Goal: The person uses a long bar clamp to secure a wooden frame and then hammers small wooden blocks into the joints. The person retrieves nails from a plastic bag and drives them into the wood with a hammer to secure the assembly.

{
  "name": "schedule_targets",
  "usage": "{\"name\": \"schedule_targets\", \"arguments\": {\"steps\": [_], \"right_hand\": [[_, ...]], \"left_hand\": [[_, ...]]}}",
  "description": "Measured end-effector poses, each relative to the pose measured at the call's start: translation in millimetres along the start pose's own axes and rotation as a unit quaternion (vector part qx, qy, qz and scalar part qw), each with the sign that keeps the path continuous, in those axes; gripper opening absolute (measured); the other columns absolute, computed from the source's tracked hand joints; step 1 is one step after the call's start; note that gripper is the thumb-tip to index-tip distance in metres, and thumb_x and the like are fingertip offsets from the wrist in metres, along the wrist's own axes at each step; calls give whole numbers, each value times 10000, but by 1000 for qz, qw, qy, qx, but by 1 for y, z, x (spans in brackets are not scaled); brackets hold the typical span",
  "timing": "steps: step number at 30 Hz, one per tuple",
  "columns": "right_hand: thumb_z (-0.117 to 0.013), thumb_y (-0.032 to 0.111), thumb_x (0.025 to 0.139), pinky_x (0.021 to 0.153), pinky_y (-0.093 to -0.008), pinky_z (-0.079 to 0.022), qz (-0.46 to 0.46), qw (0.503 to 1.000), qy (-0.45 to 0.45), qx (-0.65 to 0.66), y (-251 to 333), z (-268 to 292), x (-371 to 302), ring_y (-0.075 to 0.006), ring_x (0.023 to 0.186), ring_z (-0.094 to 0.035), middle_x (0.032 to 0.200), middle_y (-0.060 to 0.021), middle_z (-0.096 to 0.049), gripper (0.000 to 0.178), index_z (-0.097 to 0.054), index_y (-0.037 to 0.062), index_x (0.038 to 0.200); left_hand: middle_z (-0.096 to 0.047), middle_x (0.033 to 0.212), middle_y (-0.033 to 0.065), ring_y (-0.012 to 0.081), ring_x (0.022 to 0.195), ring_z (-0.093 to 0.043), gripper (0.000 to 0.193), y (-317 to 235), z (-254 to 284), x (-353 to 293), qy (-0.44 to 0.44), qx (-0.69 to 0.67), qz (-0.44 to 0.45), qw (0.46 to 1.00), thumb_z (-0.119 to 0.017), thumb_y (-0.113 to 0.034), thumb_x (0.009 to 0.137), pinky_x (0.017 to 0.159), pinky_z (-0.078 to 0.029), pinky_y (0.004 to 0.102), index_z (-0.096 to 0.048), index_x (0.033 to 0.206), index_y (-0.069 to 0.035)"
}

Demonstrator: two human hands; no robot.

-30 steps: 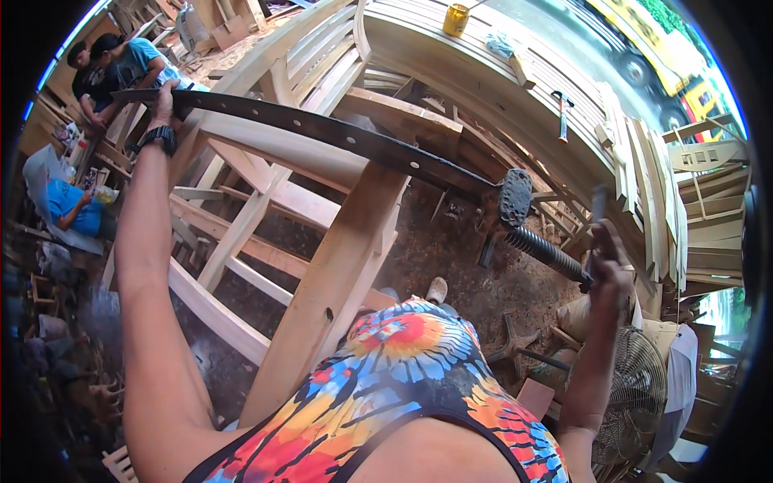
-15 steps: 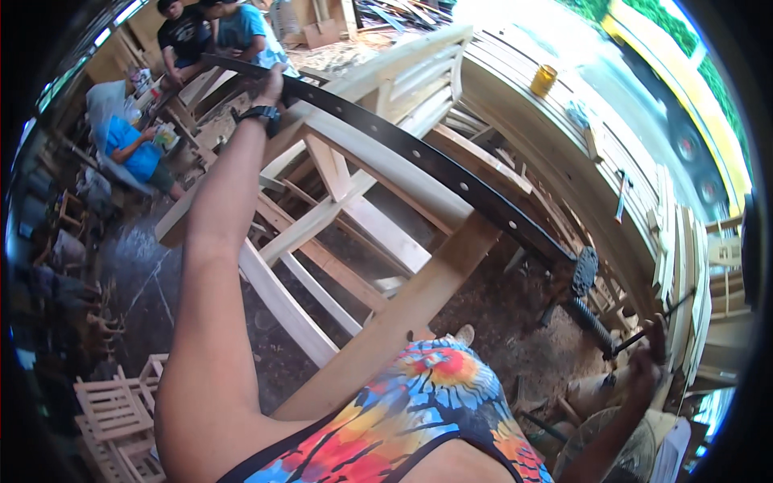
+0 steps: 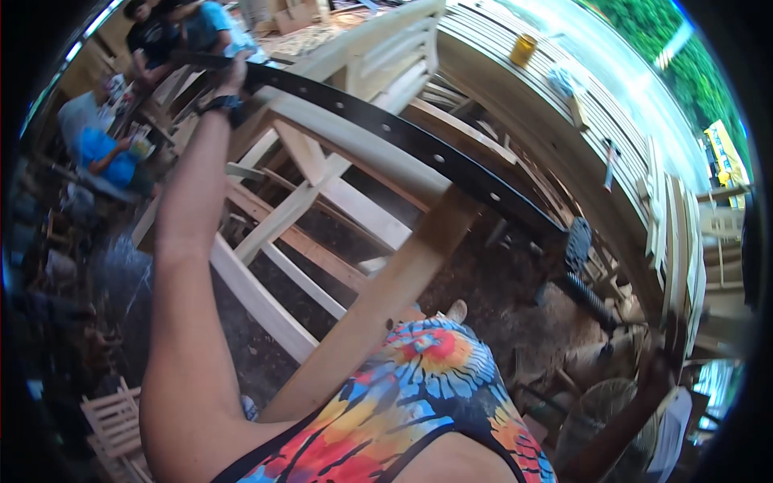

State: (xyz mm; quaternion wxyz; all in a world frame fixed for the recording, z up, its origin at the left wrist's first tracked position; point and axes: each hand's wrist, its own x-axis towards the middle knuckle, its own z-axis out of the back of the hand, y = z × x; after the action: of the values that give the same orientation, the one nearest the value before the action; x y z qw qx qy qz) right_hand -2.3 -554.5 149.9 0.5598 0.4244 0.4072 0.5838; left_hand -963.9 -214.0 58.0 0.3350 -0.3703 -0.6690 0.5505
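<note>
The wood frame (image 3: 378, 314) is on the left and looks stiff. The clamp (image 3: 467, 179) runs along its far side, reaching right. It looks heavy and hard, best held near both ends. The left hand (image 3: 232, 76) curls round its far left part. The right hand (image 3: 662, 370), near the screw (image 3: 587, 295), is too dark and blurry; I can't tell its grip.
</note>
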Motion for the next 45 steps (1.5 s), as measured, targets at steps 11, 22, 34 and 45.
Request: {"name": "schedule_targets", "arguments": {"steps": [11, 22, 34, 45], "right_hand": [[-682, 5, 606, 493, -279, -482, -82, 963, 179, 186, -11, -42, -17, -204, 565, -603, 1263, -221, -649, 653, -552, -71, 1242], [-679, 131, 846, 890, -339, -541, -104, 864, 491, -46, -6, -95, 6, -240, 990, -684, 1352, -176, -664, 365, -704, -36, 1170], [-609, -25, 755, 663, -293, -529, -15, 951, 304, -55, -54, -63, 14, -147, 711, -644, 1042, -117, -713, 369, -717, 8, 1107], [-669, -3, 715, 877, -332, -535, -44, 974, 223, -14, -65, -58, 20, -212, 1019, -679, 1440, -177, -562, 796, -479, 18, 1488]], "left_hand": [[-656, 767, 37, 195, 640, -681, 276, -35, -63, -67, -32, 46, 21, 998, -658, -345, 897, 651, -612, 329, -625, 952, -77], [-657, 714, 63, 232, 653, -699, 265, -25, -41, -40, -82, 113, -65, 988, -645, -346, 893, 679, -607, 346, -631, 895, -82], [-677, 729, 42, 209, 637, -688, 217, -25, -3, -8, 38, 4, 55, 998, -625, -331, 896, 657, -582, 326, -664, 903, -118], [-702, 785, 56, 200, 671, -692, 247, -12, -12, 1, -4, 17, 48, 999, -620, -325, 904, 675, -586, 320, -689, 929, -89]]}}
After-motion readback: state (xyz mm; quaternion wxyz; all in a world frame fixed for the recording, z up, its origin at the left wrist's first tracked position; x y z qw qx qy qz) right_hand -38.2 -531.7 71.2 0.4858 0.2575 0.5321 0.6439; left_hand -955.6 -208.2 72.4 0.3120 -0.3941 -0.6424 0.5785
